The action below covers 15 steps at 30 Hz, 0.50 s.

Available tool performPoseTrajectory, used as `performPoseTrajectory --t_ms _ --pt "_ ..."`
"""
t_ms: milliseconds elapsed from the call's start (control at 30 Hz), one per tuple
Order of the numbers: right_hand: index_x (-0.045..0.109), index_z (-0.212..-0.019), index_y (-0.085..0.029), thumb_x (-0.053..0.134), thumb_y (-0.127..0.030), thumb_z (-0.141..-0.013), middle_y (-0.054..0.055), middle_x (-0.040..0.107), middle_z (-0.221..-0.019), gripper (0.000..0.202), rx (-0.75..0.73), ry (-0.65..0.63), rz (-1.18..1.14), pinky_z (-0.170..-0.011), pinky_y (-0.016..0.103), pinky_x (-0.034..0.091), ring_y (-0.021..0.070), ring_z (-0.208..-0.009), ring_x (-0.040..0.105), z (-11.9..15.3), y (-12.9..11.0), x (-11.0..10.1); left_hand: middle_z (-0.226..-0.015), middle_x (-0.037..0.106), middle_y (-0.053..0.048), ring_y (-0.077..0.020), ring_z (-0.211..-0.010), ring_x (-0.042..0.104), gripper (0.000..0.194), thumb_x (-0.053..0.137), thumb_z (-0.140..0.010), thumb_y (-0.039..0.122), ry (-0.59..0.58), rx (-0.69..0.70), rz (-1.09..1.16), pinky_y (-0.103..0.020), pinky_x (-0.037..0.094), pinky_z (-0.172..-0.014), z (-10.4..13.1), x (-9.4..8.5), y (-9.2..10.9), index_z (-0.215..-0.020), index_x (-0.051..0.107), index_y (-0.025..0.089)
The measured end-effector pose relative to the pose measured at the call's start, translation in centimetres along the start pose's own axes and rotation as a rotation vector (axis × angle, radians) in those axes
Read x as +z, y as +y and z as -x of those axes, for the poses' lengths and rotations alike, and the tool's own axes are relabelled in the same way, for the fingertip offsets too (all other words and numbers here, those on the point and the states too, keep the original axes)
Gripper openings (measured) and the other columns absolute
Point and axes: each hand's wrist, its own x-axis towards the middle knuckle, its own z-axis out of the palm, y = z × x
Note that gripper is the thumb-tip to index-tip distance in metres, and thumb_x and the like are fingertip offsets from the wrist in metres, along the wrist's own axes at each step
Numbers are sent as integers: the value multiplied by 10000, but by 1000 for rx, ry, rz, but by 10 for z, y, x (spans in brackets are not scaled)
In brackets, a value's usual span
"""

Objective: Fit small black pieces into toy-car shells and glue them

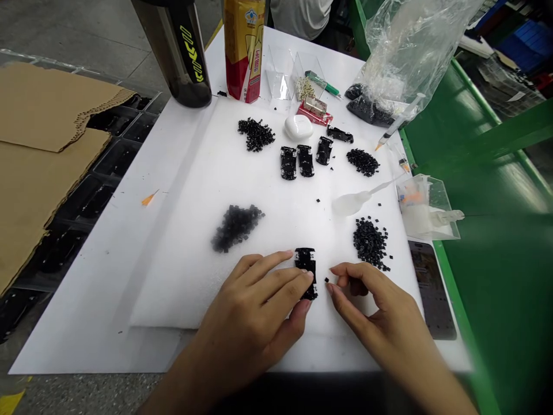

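Observation:
My left hand (pixel 259 311) rests over a black car-shaped part (pixel 305 258) on the white foam sheet (pixel 190 288), its fingers wrapped round the part's lower half. Just right of it, my right hand (pixel 371 300) has thumb and index finger slightly apart. A tiny black square (pixel 326 280) lies at those fingertips, apparently not gripped. Beyond them is a pile of small black squares (pixel 370 242). Farther back stand similar black parts (pixel 305 161), with another pile of tiny black pieces (pixel 363 162) to their right.
A dark bottle (pixel 177 57) and a red-gold bottle (pixel 244 57) stand at the back. On the right are a dropper (pixel 352 203), a clear box (pixel 425 207), a phone (pixel 432 288) and a syringe (pixel 400 123). Two further black piles (pixel 237 227) lie left of centre.

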Motion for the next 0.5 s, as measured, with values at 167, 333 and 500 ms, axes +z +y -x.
performPoseTrajectory --t_ms 167,333,500 --pt "605 -1044 -285 570 -303 -1053 -11 644 -975 40 24 -31 52 -745 273 523 159 -850 606 -2 -6 -1 -1138 751 -3 -212 -1291 610 220 641 -975 114 4 -1 -17 -361 462 -1048 2 1 0 -1189 689 126" --pt "593 -1056 -293 568 -266 -1045 -16 628 -995 38 -26 -55 86 -758 268 514 155 -873 596 -3 -5 -2 -1159 749 -2 -208 -1293 608 221 637 -979 109 15 -1 -16 -360 465 -1035 2 2 0 -1195 684 124" --pt "587 -1051 -298 585 -241 -1029 -21 623 -963 61 -60 -54 68 -700 239 513 149 -854 592 -5 -3 -3 -1162 747 -7 -196 -1291 606 221 621 -988 107 7 -11 -23 -353 459 -1056 3 1 0 -1199 685 120"
